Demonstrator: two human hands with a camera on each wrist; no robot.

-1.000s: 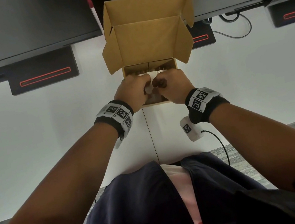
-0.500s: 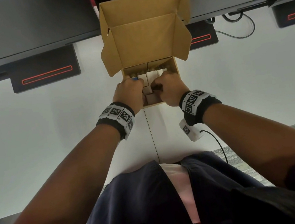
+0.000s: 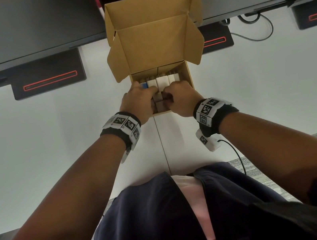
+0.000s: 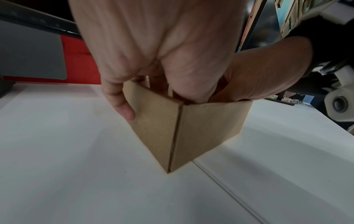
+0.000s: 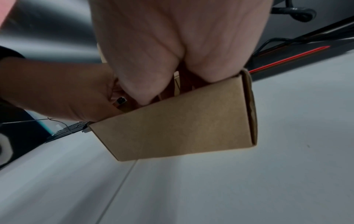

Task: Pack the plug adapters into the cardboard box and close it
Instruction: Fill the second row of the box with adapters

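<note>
The open cardboard box (image 3: 187, 73) stands on the white table with its lid flaps (image 3: 155, 43) raised behind it. A row of white plug adapters (image 3: 161, 81) fills its far side. Both hands reach into the near side. My left hand (image 3: 149, 94) curls its fingers onto an adapter there, and one finger (image 4: 122, 106) lies outside on the box wall (image 4: 191, 128). My right hand (image 3: 170, 97) curls over adapters beside it, its fingertips hidden in the box (image 5: 182, 124). An adapter with a USB port (image 5: 120, 101) shows between the two hands.
Black monitor bases with red stripes (image 3: 50, 83) (image 3: 214, 41) stand behind the box on both sides. A dark cable (image 3: 254, 34) loops at the back right. The white table (image 3: 32, 151) has a seam (image 3: 163, 150) running toward me.
Both hands have moved forward and down from the box's near edge into it. The row of white adapters behind them has come into sight.
</note>
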